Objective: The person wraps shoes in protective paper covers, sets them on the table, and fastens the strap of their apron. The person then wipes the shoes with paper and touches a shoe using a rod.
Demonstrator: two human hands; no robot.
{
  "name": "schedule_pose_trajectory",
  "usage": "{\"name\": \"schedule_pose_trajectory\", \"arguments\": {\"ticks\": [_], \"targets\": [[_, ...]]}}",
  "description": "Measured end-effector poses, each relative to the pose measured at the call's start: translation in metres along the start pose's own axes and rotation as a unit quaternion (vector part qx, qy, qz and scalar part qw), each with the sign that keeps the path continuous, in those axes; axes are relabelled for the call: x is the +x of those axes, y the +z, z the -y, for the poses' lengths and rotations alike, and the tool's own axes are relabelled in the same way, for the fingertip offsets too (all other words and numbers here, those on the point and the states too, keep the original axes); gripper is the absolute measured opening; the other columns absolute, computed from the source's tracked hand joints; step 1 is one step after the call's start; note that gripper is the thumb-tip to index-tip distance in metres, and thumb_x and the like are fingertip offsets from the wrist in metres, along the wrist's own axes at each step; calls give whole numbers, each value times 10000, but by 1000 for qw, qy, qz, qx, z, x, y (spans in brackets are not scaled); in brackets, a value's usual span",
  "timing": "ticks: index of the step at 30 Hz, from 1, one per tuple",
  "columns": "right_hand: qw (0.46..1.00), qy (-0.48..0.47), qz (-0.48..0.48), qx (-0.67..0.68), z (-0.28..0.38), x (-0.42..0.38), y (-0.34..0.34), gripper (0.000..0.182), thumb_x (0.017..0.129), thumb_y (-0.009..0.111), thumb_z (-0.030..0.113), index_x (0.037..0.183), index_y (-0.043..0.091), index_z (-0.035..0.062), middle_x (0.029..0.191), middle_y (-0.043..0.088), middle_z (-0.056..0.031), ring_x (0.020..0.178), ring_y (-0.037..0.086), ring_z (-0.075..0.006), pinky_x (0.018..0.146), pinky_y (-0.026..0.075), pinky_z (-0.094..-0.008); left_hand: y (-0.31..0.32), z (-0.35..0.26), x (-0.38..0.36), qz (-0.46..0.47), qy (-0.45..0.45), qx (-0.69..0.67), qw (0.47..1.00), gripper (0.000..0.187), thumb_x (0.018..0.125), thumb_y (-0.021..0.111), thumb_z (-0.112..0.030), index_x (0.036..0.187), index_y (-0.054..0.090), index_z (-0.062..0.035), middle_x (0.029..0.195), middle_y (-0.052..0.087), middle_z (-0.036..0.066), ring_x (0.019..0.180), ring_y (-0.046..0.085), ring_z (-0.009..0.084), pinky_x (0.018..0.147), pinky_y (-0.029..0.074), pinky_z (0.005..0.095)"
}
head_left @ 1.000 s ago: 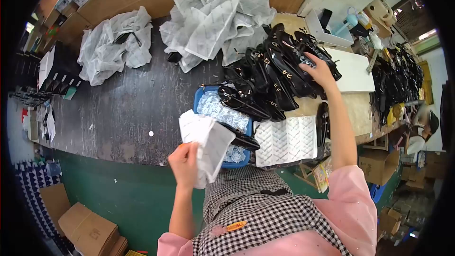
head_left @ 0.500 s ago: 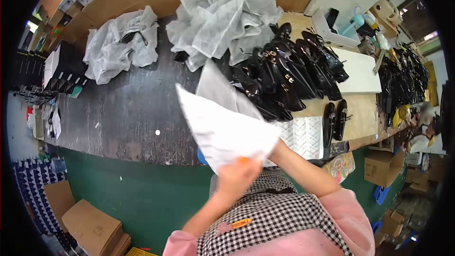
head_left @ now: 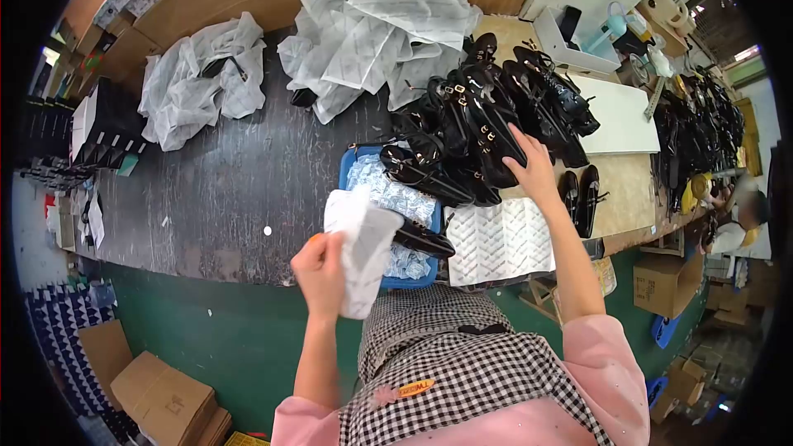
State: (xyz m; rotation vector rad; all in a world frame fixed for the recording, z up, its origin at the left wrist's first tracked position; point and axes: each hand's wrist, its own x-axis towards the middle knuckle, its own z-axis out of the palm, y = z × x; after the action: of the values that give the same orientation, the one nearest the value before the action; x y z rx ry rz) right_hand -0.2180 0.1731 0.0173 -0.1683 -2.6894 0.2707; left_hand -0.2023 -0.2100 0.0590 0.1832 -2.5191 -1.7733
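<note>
My left hand (head_left: 320, 271) is closed on a white tissue sheet (head_left: 357, 252), which hangs folded in front of the blue basket. My right hand (head_left: 533, 169) has its fingers apart at the edge of the pile of black buckled shoes (head_left: 493, 120); whether its fingertips touch a shoe is unclear. Small clear packets (head_left: 409, 264) fill the blue basket (head_left: 345, 167). One black shoe (head_left: 425, 238) lies across the packets, partly behind the sheet. A patterned white paper stack (head_left: 500, 238) lies to the right of the basket.
Crumpled translucent sheets (head_left: 376, 33) lie at the back, with another heap (head_left: 202, 78) at the left. Two black shoes (head_left: 587, 198) stand right of the paper stack. Farther right is a white board (head_left: 619, 116). A person (head_left: 735, 227) is at the far right.
The sheet has moved left and down with my left hand, uncovering the basket and the shoe on it. My right hand has moved up and right to the shoe pile.
</note>
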Motion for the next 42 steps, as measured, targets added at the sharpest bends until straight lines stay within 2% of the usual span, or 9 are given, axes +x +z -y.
{"name": "schedule_pose_trajectory", "arguments": {"ticks": [2, 11, 14, 16, 22, 30, 36, 38, 42], "targets": [[911, 116, 118, 377, -11, 5, 9, 580, 815, 700, 130, 1369, 530, 102, 1161, 577, -148, 1068, 545, -294, 940, 428, -380, 14, -1, 11, 15, 120, 120, 985, 175, 889, 640, -81, 772, 605, 45, 582, 477, 96, 510, 445, 130, 500, 348, 309], [830, -172, 418, 326, 141, -31, -70, 480, 866, 655, 130, 1322, 537, 34, 1160, 563, -156, 1013, 579, -314, 810, 535, -368, 17, 5, -25, 45, 244, 246, 937, 190, 869, 669, -171, 717, 618, -69, 618, 557, 105, 533, 581, 275, 480, 437, 382], [456, 214, 585, 636, 209, -34, 21, 472, 975, 556, 237, 1401, 477, 50, 1240, 622, -119, 1041, 638, -184, 698, 565, -288, -9, -13, -60, -22, 169, 127, 977, 134, 823, 694, -77, 709, 630, -45, 598, 536, 103, 499, 557, 237, 478, 430, 360], [429, 142, 512, 731, 308, -3, 51, 560, 951, 584, 159, 1454, 388, 12, 1375, 537, -119, 1217, 556, -195, 1008, 470, -343, -59, -5, -50, -115, 151, 174, 966, 208, 817, 683, -48, 653, 561, -15, 573, 474, 84, 479, 472, 184, 470, 388, 323], [577, -127, 494, 638, 404, -5, 23, 236, 843, 696, 198, 983, 708, 9, 863, 713, -71, 804, 631, -103, 734, 503, -284, -150, -1, -22, -339, 32, 35, 940, 348, 974, 548, -108, 665, 432, 3, 622, 357, -72, 631, 310, 39, 532, 275, 249], [987, -33, 40, 151, 93, 6, 14, 169, 722, 747, 124, 884, 718, 86, 925, 694, -90, 917, 619, -284, 861, 480, -401, -110, 45, -23, -158, -57, -45, 985, 287, 975, 573, -144, 770, 602, 55, 686, 510, -76, 657, 402, 14, 541, 318, 213], [794, 324, 193, 476, 1, -43, 72, 361, 859, 724, 170, 1154, 617, -8, 1080, 634, -148, 1057, 590, -250, 903, 484, -397, -30, 42, -6, -49, -10, 63, 997, 200, 925, 619, -94, 801, 611, 63, 614, 458, -39, 622, 387, 34, 528, 319, 250], [926, 80, 98, 357, 17, -43, 31, 287, 861, 713, 121, 1099, 655, -28, 1129, 661, -162, 1056, 580, -262, 946, 444, -368, -18, 46, -1, -25, 19, 102, 994, 187, 914, 632, -106, 824, 632, 59, 593, 525, 54, 555, 442, 92, 521, 351, 289], [942, -152, 252, 161, 96, -44, -90, 277, 723, 679, 24, 982, 737, 105, 1300, 603, -79, 986, 543, -317, 847, 492, -363, -7, 57, 9, -32, 91, 180, 979, 174, 894, 660, -128, 842, 673, 37, 674, 604, 162, 535, 540, 250, 517, 400, 360]]}}
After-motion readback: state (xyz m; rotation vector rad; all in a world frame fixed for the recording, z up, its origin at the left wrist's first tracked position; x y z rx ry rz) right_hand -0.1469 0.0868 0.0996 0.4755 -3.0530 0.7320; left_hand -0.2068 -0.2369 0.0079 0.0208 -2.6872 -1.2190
